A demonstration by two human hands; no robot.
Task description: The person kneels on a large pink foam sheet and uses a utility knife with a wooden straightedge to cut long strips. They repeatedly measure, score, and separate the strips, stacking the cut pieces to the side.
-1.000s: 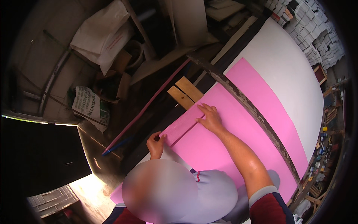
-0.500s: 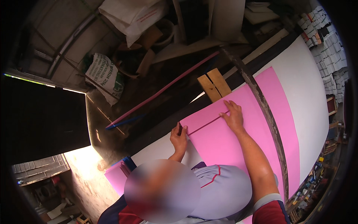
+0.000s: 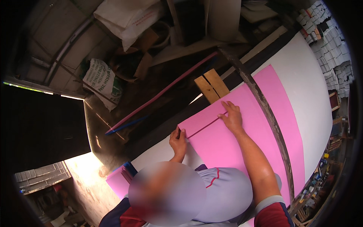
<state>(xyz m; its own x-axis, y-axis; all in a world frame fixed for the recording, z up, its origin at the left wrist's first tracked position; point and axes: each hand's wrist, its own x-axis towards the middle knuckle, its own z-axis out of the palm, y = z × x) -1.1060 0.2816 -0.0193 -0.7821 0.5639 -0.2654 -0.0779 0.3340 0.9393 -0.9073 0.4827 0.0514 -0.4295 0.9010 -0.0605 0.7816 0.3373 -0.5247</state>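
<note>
A large pink sheet [image 3: 215, 145] lies on a white surface [image 3: 304, 90], and a thin dark strip [image 3: 206, 126] runs across it. My left hand [image 3: 177, 145] is closed at the sheet's left corner, thumb on the near side and fingers around the edge; it seems to pinch the sheet there, beside the strip's left end. My right hand [image 3: 232, 120] rests on the sheet with fingers stretched and thumb spread, touching the strip's right end.
A worn dark bar [image 3: 269, 115] crosses over the pink sheet on the right. A two-piece wooden block [image 3: 206, 90] touches the far edge. Pink and blue folded pieces [image 3: 120, 177] sit at lower left. A printed white sack [image 3: 100, 81] stands beyond.
The view has shifted a little, so the scene sits slightly further left. Both hands keep about the same places on the sheet and strip.
</note>
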